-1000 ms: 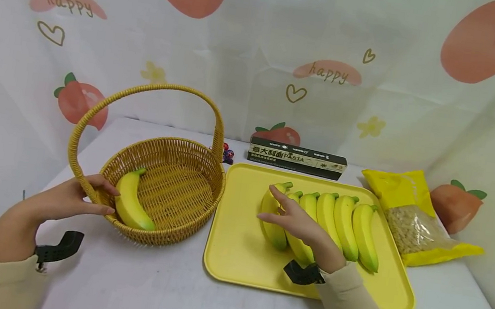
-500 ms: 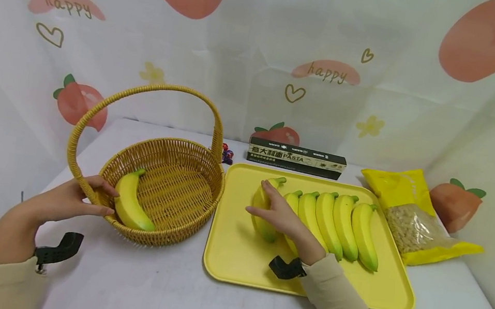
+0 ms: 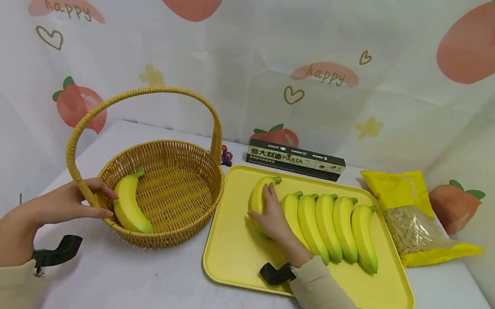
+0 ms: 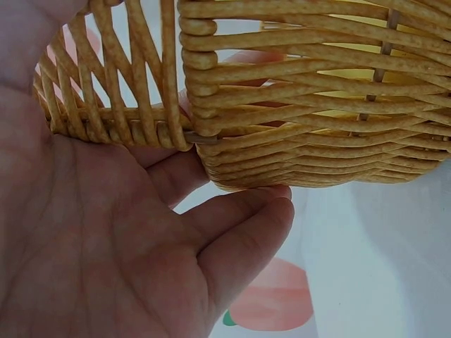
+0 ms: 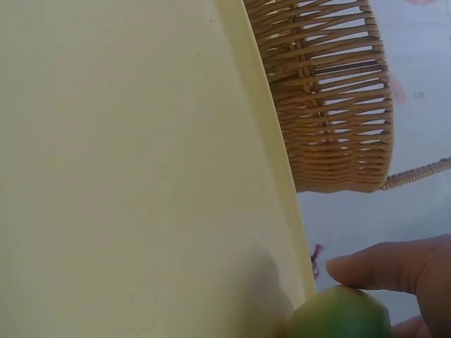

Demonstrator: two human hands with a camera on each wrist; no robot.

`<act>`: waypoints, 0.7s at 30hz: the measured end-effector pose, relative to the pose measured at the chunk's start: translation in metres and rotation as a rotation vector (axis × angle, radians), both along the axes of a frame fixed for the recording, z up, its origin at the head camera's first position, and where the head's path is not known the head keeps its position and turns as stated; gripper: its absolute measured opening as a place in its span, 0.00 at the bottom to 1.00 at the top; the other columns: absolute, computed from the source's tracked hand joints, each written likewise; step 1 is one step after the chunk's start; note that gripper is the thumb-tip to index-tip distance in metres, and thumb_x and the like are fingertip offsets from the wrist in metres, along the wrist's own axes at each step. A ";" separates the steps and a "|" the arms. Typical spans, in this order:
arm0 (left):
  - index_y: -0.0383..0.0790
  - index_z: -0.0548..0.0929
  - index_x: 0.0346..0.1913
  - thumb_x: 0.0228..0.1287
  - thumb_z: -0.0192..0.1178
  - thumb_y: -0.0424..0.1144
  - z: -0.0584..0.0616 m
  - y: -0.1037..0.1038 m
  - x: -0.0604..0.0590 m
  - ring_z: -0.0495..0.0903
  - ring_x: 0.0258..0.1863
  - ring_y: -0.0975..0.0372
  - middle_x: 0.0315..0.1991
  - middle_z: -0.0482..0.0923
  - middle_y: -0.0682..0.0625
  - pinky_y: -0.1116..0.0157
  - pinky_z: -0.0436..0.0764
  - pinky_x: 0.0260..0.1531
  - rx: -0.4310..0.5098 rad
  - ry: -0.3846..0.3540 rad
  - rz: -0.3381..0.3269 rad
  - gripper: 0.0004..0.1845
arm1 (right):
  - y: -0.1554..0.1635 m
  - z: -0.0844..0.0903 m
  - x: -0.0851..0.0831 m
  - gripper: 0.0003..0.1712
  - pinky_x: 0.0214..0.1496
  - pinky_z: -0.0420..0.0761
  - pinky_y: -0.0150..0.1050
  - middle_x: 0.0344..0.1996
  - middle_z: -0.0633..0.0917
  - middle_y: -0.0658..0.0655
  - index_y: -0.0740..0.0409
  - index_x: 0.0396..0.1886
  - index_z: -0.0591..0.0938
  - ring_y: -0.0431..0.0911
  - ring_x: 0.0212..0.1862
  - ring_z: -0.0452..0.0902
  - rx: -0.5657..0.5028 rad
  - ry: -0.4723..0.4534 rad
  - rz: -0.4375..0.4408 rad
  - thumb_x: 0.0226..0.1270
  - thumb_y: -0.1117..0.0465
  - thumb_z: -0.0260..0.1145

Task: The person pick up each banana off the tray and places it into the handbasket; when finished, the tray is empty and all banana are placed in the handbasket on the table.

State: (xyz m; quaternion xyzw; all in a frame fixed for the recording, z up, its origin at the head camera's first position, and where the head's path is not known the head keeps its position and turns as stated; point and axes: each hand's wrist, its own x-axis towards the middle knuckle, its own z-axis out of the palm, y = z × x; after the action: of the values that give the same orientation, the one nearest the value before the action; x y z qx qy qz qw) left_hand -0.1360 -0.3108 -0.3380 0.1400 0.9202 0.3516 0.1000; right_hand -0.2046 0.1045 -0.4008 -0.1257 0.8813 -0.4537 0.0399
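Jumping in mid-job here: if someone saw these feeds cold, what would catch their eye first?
Probably the row of yellow bananas with green tips on the flat yellow plastic tray at centre right, where the right hand has its grip on the leftmost banana. Next, the round woven wicker basket with a tall arched handle at left, one banana lying inside, the left hand holding its near rim.
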 end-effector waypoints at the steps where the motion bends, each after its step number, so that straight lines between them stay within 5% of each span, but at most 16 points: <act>1: 0.37 0.77 0.48 0.56 0.65 0.40 0.000 0.000 0.000 0.70 0.38 0.73 0.45 0.75 0.45 0.72 0.77 0.35 0.000 0.000 0.000 0.18 | 0.000 -0.001 0.000 0.47 0.72 0.49 0.55 0.72 0.41 0.69 0.73 0.70 0.48 0.61 0.73 0.38 -0.003 -0.003 0.003 0.59 0.66 0.64; 21: 0.36 0.78 0.48 0.56 0.65 0.39 -0.001 -0.001 0.000 0.70 0.38 0.74 0.45 0.75 0.45 0.72 0.76 0.35 -0.001 0.012 -0.003 0.18 | -0.007 0.007 0.010 0.43 0.72 0.50 0.53 0.73 0.42 0.68 0.71 0.70 0.49 0.59 0.74 0.39 0.022 0.016 0.092 0.60 0.69 0.61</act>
State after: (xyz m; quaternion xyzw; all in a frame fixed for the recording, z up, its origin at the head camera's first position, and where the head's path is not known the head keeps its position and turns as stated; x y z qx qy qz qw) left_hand -0.1361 -0.3114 -0.3388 0.1433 0.9208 0.3501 0.0950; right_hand -0.1950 0.0976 -0.3937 -0.1693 0.8798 -0.4407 0.0549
